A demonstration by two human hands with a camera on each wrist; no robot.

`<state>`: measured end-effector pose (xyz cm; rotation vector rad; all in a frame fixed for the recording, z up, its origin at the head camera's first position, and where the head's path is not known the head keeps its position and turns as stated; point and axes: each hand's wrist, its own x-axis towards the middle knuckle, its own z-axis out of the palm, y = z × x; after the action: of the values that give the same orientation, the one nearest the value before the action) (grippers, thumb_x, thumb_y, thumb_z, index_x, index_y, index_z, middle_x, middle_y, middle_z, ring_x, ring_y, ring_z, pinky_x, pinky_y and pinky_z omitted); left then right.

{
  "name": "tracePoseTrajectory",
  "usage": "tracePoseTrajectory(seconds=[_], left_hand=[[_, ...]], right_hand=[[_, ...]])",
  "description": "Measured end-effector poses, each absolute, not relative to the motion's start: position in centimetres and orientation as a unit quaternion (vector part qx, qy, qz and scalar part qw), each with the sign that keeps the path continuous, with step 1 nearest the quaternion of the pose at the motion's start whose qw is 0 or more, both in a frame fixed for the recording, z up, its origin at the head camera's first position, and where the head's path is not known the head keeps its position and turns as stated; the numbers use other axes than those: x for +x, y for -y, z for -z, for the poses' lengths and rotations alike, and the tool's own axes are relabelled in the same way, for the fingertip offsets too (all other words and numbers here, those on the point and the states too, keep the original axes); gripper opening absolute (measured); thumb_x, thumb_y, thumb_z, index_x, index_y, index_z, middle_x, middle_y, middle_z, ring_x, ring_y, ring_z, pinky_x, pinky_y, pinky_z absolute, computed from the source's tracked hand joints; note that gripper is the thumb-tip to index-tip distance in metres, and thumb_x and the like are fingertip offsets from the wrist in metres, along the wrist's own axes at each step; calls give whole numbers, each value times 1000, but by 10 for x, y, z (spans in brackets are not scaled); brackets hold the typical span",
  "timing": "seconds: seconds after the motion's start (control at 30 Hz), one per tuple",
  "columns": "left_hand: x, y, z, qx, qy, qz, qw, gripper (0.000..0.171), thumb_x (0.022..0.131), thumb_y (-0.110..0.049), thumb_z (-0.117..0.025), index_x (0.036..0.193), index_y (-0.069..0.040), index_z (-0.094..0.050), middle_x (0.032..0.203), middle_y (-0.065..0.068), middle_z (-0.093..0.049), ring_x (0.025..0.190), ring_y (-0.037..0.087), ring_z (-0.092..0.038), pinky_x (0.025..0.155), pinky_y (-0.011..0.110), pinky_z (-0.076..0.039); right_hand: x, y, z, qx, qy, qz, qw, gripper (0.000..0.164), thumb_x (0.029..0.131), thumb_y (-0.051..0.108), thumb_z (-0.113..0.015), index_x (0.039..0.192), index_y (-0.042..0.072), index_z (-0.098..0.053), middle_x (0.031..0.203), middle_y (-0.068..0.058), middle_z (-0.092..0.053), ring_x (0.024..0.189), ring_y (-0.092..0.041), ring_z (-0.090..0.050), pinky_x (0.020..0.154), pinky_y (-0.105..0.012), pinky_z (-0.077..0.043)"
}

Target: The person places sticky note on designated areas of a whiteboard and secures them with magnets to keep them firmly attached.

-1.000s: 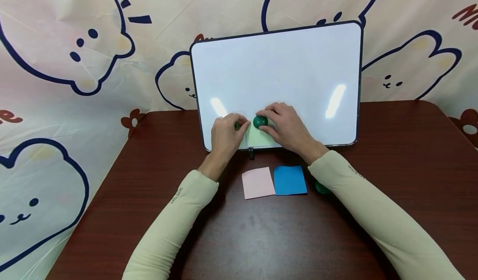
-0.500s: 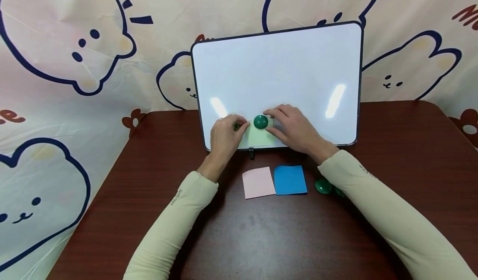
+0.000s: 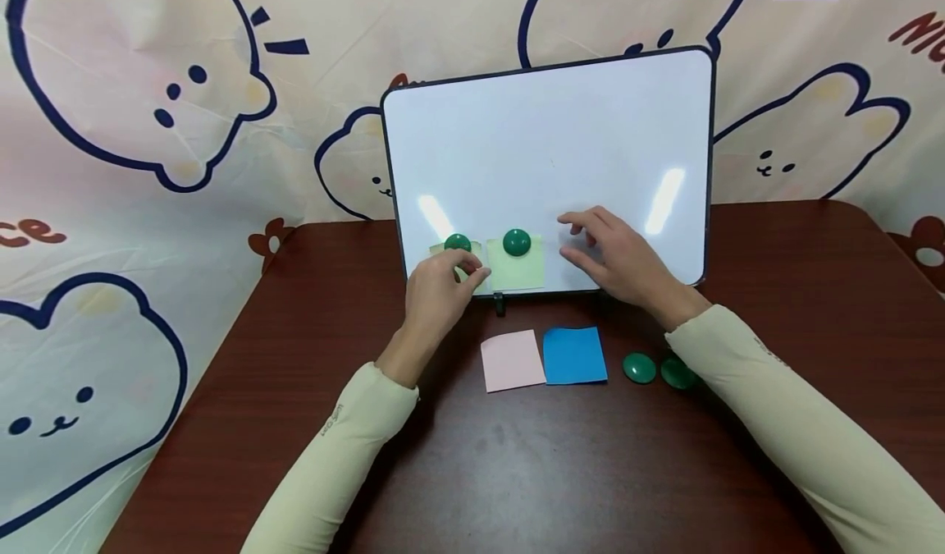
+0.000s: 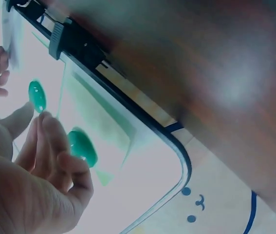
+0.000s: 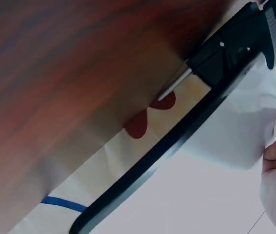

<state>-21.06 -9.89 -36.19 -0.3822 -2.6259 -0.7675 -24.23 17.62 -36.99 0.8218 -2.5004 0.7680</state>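
On the whiteboard [image 3: 550, 144], two pale green paper squares sit side by side low on the left. A round green magnet [image 3: 517, 242] lies on the upper part of the right square [image 3: 517, 275]. Another green magnet [image 3: 458, 243] is at the top of the left square [image 4: 99, 117], which my left hand [image 3: 435, 291] partly covers in the head view. That hand holds nothing, its fingers loosely bent just in front of the paper. My right hand [image 3: 616, 254] hovers before the board, right of the squares, thumb and fingers spread apart with nothing between them.
A pink paper square [image 3: 512, 361] and a blue one [image 3: 574, 356] lie on the brown table [image 3: 502, 472]. Right of them are two green magnets, one [image 3: 638, 368] beside the other [image 3: 677, 373], near the right sleeve. Black clips [image 4: 74, 41] support the board's lower edge.
My right hand has let go of the magnet on the right square and moved right. My left hand has drawn down and left, uncovering the left magnet.
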Motion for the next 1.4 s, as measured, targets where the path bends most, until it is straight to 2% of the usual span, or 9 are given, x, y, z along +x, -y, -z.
tracePoseTrajectory(seconds=[0.4, 0.57, 0.73, 1.0, 1.17, 1.4], left_hand=[[-190, 96, 361, -130, 944, 292, 81, 13, 88, -31, -77, 89, -17, -77, 82, -4, -74, 74, 13, -63, 62, 27, -49], [-183, 97, 360, -132, 949, 285, 34, 13, 87, -28, -78, 93, -17, -76, 83, -3, -74, 74, 12, -62, 63, 27, -49], [-177, 98, 361, -145, 953, 266, -3, 15, 85, -25, -80, 97, -18, -75, 87, -4, -75, 77, 10, -65, 70, 30, -52], [-168, 98, 361, -159, 951, 254, -72, 19, 85, -23, -80, 102, -19, -74, 88, -7, -72, 77, 8, -61, 68, 28, -48], [-166, 99, 361, -165, 955, 234, -76, 18, 83, -20, -81, 100, -20, -74, 86, -8, -71, 78, 8, -61, 71, 30, -49], [-163, 98, 364, -175, 967, 175, -56, 20, 84, -19, -81, 103, -21, -74, 92, -5, -71, 85, 14, -64, 71, 33, -51]], right_hand=[[-227, -208, 373, 293, 912, -236, 166, 48, 98, 28, -64, 141, 15, -49, 113, -7, -62, 92, -19, -57, 78, -38, -54], [-221, -217, 373, 274, 916, -249, 151, 47, 99, 26, -61, 142, 13, -47, 114, -7, -61, 93, -19, -56, 79, -39, -52], [-211, -221, 372, 250, 928, -248, 124, 48, 101, 33, -57, 144, 15, -46, 117, -7, -61, 96, -20, -58, 80, -41, -53], [-184, -227, 366, 224, 938, -253, 76, 44, 101, 41, -56, 138, 18, -54, 108, -1, -63, 93, -16, -57, 77, -38, -51], [-169, -229, 366, 241, 941, -233, 57, 41, 100, 40, -57, 134, 17, -58, 102, 2, -64, 90, -14, -55, 77, -36, -50], [-151, -234, 369, 256, 947, -193, 38, 37, 96, 44, -63, 125, 20, -65, 117, -2, -67, 104, -21, -60, 89, -48, -53]])
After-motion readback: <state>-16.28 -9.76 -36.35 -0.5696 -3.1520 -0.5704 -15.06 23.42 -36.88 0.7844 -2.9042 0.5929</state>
